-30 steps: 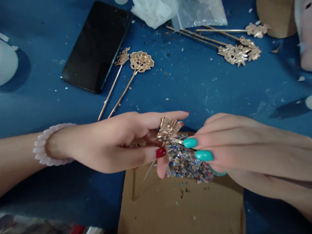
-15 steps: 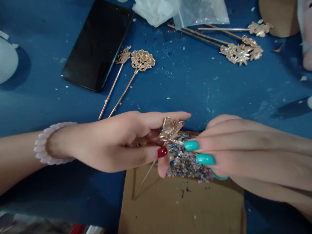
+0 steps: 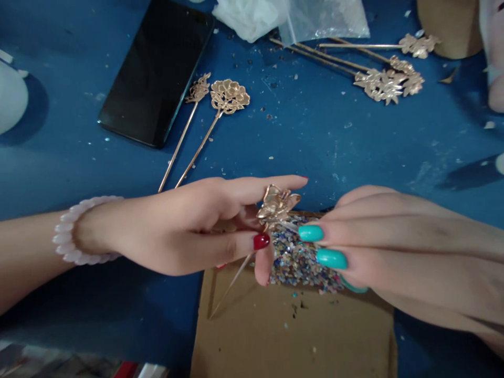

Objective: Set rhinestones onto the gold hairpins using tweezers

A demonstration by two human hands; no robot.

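Between the thumb and fingers of my left hand [image 3: 197, 226], which has red nails, is a gold hairpin [image 3: 277, 205]. Its flower-shaped head faces up, and its thin stem slants down to the lower left over the cardboard. My right hand [image 3: 386, 247], with turquoise nails, is closed on a thin pointed tool [image 3: 290, 227]. The tool's blurred tip is close to the lower edge of the flower head; I cannot tell whether they touch. Below both hands a heap of small multicoloured chips [image 3: 303, 262] lies on a cardboard sheet [image 3: 299, 336].
A black phone [image 3: 155, 73] lies at the upper left beside two gold hairpins [image 3: 230, 97]. Several more hairpins [image 3: 380, 86] are at the upper right, near a clear plastic bag [image 3: 326, 21]. A white round object [image 3: 11, 97] stands at the left edge. Small flakes dot the blue table [image 3: 299, 131].
The flower head has tilted and risen slightly in my left hand, its stem tip swinging a little left. The tool's tip in my right hand has drawn back slightly from the flower.
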